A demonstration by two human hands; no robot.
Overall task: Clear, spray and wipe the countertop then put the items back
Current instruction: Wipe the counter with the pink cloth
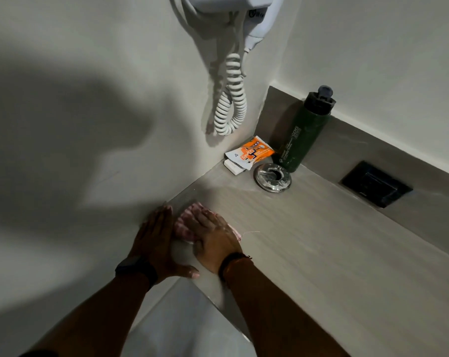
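Observation:
A grey wood-grain countertop (pixel 321 240) runs along the walls. My right hand (pixel 213 240) lies flat on a pink cloth (pixel 186 222) at the counter's near left edge, pressing it down. My left hand (pixel 156 240) rests flat beside it, fingers against the wall and thumb on the counter edge. In the far corner stand a dark green bottle (pixel 303 135), a round glass ashtray (pixel 272 177), an orange and white sachet (pixel 251 152) and a small white soap bar (pixel 233 166) beneath it.
A white wall-mounted hair dryer (pixel 244 11) with a coiled cord (pixel 231 99) hangs above the corner. A black socket plate (pixel 376 184) sits in the counter's raised back edge at the right. The counter drops off below my wrists.

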